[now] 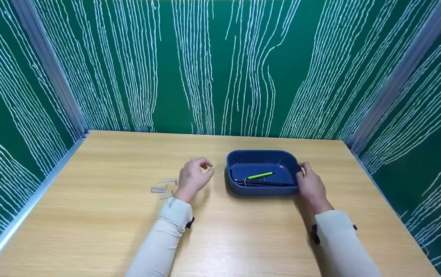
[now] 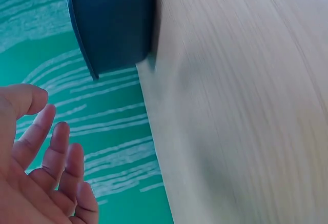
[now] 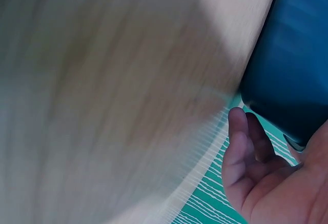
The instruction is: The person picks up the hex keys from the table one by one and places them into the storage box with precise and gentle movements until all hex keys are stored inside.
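Note:
A dark blue rectangular box (image 1: 239,188) stands on the table. Inside lie a bright yellow-green stick (image 1: 260,175), a long dark item along the near wall and a small bent metal piece. My right hand (image 1: 313,188) grips the box's right end, thumb by the rim, as the right wrist view also shows at the box's corner (image 3: 287,80). Left of the box, my left hand (image 1: 194,177) hovers over the table, fingers loosely bent and nothing in them; its palm (image 2: 31,193) shows in the left wrist view. Beside that wrist lie several L-shaped metal hex keys (image 1: 159,189).
The light wooden table (image 1: 109,231) reaches back to green walls (image 1: 189,77) with white wavy lines. Grey metal posts (image 1: 53,65) stand at both back corners.

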A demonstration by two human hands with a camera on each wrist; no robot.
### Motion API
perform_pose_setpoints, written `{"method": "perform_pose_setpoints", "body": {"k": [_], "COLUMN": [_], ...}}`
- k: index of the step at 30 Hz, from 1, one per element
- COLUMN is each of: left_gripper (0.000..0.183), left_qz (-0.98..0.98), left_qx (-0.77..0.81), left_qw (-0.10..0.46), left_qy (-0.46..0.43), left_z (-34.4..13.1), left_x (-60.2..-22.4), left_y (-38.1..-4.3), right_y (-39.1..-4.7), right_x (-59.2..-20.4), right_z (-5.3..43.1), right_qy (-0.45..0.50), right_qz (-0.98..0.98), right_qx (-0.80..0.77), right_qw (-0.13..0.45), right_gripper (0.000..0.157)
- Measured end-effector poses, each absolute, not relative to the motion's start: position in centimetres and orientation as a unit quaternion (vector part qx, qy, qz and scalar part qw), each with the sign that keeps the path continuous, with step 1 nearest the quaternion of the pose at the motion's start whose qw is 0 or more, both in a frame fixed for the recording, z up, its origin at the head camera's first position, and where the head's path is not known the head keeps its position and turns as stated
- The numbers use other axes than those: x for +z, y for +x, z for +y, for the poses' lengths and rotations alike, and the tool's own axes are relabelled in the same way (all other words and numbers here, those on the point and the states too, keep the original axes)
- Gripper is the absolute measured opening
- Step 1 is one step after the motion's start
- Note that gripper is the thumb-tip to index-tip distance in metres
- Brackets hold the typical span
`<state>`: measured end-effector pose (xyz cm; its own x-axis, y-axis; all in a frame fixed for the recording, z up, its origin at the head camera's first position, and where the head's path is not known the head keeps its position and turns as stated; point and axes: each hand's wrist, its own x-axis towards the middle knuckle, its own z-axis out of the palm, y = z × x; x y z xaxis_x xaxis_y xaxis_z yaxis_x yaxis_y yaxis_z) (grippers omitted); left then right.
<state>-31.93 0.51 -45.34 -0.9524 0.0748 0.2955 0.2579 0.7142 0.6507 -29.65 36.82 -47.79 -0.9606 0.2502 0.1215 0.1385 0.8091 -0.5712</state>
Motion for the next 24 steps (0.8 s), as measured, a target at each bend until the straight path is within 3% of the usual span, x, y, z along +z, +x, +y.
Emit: {"method": "perform_pose_setpoints", "body": {"k": [9, 16, 24], "left_gripper": [0.014, 0.017, 0.018], "left_qz": [-0.926, -0.931, -0.933], "left_qx": [-0.352, -0.340, -0.338], "left_qw": [0.131, 0.136, 0.099], "left_qy": [-0.032, 0.001, 0.073], "left_z": [-2.5, -5.2, -7.9], "left_x": [-45.9, -46.4, -47.1], "left_y": [-31.8, -31.8, -31.0], "right_y": [-29.7, -29.9, -29.9], "right_x": [-47.7, -47.7, -47.7], "right_z": [36.8, 36.9, 37.0], "right_qy": [-0.093, -0.100, -0.096], "right_qz": [-0.951, -0.950, -0.951], "right_qx": [0.271, 0.281, 0.281], "right_qw": [0.113, 0.090, 0.088], "right_gripper": [0.036, 0.038, 0.039]}}
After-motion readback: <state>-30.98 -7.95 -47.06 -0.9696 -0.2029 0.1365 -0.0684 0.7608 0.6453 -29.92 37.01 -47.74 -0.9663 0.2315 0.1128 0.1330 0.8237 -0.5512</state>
